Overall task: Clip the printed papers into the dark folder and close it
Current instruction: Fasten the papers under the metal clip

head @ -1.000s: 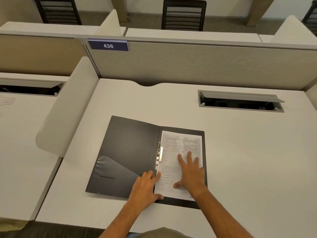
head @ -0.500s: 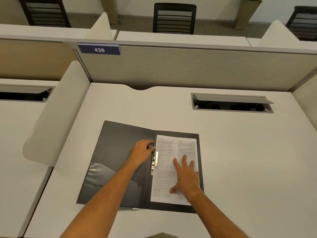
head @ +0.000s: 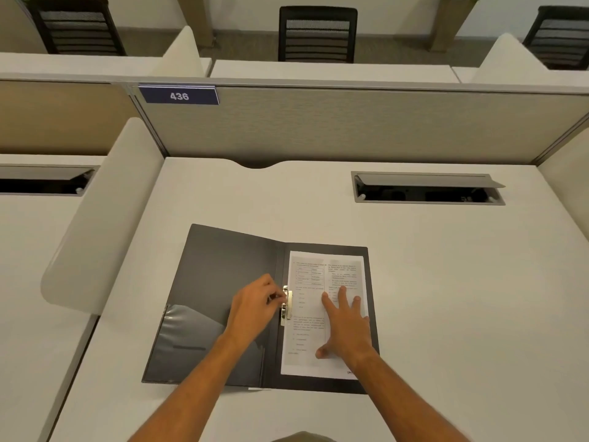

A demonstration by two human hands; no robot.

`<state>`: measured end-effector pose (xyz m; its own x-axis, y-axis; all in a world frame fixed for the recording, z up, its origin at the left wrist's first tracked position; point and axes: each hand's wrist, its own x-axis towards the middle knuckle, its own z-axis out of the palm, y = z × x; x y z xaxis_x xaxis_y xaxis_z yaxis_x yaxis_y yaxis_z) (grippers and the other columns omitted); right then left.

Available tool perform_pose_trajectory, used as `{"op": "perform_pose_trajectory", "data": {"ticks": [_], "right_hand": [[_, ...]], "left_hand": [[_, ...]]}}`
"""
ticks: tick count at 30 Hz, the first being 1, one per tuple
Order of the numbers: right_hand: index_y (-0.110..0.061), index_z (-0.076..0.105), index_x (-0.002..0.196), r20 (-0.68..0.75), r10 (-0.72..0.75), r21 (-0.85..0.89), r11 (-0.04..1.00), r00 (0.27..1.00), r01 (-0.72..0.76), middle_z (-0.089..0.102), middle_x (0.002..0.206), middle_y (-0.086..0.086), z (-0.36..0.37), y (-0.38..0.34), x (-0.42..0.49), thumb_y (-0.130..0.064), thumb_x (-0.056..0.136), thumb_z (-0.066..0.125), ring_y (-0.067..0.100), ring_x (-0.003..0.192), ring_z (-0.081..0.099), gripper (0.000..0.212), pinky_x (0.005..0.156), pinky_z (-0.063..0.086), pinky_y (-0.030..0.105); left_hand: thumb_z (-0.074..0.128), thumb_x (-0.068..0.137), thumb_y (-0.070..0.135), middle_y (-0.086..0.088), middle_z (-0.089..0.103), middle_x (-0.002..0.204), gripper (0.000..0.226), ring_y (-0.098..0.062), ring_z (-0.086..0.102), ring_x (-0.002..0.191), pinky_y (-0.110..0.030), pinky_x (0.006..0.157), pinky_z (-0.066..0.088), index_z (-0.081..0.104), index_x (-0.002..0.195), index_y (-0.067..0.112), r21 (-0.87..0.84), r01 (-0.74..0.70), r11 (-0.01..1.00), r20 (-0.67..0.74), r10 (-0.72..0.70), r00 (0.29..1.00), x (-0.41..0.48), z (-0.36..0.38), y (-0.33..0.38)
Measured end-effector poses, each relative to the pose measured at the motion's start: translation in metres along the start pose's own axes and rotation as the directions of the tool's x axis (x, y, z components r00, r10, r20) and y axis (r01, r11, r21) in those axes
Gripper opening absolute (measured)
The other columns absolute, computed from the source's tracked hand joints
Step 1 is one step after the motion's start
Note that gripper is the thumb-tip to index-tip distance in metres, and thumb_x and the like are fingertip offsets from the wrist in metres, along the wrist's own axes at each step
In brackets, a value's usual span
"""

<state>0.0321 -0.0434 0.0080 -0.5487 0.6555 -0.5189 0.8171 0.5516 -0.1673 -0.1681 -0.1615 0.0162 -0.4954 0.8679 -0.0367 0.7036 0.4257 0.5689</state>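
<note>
1. Dark folder (head: 223, 282) lies open flat on the desk (head: 446, 282), near the front edge, approx centred before the person; spine runs front-to-back, so both covers are reachable w/o shifting it.
2. Printed papers (head: 307, 320) sit on the right-hand cover, left edge butted against the spine where the metal clip (head: 287, 303) is, i.e. placed so the clip can catch that margin.
3. Right hand (head: 345, 327) is spread wide, palm down, fingers flat on the sheet. Prob. pinning the stack so it doesn't slide while the clip is worked.
4. Left hand (head: 255, 309) rests over the left cover, fingers curled narrow and pinched on the clip's lever. Can't tell if the clip is up or already pressed down.
5. Look of the folder: dark grey, matte, thin plastic; a glossy clear pocket (head: 194, 333) at the near corner of the left cover. Papers: white, 2 columns of small print, a table at top left; text too small to read.
6. Folder isn't closed yet.
</note>
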Motion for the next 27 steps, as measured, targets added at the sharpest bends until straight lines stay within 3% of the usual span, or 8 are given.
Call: {"op": "perform_pose_trajectory", "data": {"ticks": [7,10,14,19,27], "right_hand": [[-0.039,0.006,0.172,-0.004,-0.001,-0.008,1.0,1.0,0.001,-0.008,0.186,0.005,-0.002,-0.002,-0.001,-0.065,0.073,0.091,0.048,0.17,0.002,0.134,0.129,0.022,0.075],[-0.038,0.006,0.172,-0.006,-0.001,-0.009,1.0,1.0,0.001,-0.007,0.186,0.006,-0.001,-0.001,-0.001,-0.065,0.072,0.092,0.048,0.17,0.002,0.134,0.128,0.023,0.075],[-0.039,0.006,0.172,-0.004,0.003,-0.002,1.0,1.0,-0.003,-0.008,0.186,0.005,-0.001,-0.002,-0.001,-0.065,0.072,0.092,0.048,0.17,0.002,0.135,0.129,0.023,0.075],[-0.039,0.008,0.172,-0.01,0.001,-0.001,1.0,1.0,-0.001,-0.006,0.186,0.005,-0.002,-0.001,-0.001,-0.065,0.072,0.092,0.047,0.17,0.004,0.133,0.128,0.024,0.075],[-0.039,0.009,0.172,-0.016,-0.009,-0.008,1.0,1.0,0.009,-0.005,0.186,0.005,-0.004,-0.001,-0.004,-0.065,0.073,0.091,0.046,0.17,0.006,0.132,0.128,0.026,0.073]], "left_hand": [[0.083,0.09,0.039,0.01,0.068,0.089,0.016,-0.011,0.061,0.074,-0.007,0.068,0.042,0.082,0.091,0.024,0.05,0.043,0.998,-0.016,-0.042,0.999,-0.047,0.03,-0.004],[0.079,0.091,0.042,0.008,0.071,0.097,0.018,-0.013,0.065,0.082,-0.013,0.072,0.048,0.082,0.1,0.026,0.112,-0.019,0.993,0.005,0.018,1.0,-0.059,0.039,-0.002],[0.075,0.095,0.041,0.008,0.071,0.102,0.021,-0.014,0.063,0.091,-0.02,0.077,0.055,0.083,0.11,0.028,0.144,0.029,0.989,0.029,-0.033,0.999,-0.059,0.041,-0.007],[0.068,0.1,0.043,0.01,0.067,0.106,0.025,-0.013,0.055,0.1,-0.02,0.076,0.052,0.081,0.119,0.031,0.183,0.036,0.983,0.06,-0.048,0.997,-0.06,0.04,-0.01],[0.055,0.105,0.048,0.007,0.067,0.122,0.036,-0.019,0.057,0.116,-0.026,0.084,0.056,0.073,0.134,0.035,0.34,-0.082,0.937,0.172,0.024,0.985,-0.056,0.032,-0.01]]}}
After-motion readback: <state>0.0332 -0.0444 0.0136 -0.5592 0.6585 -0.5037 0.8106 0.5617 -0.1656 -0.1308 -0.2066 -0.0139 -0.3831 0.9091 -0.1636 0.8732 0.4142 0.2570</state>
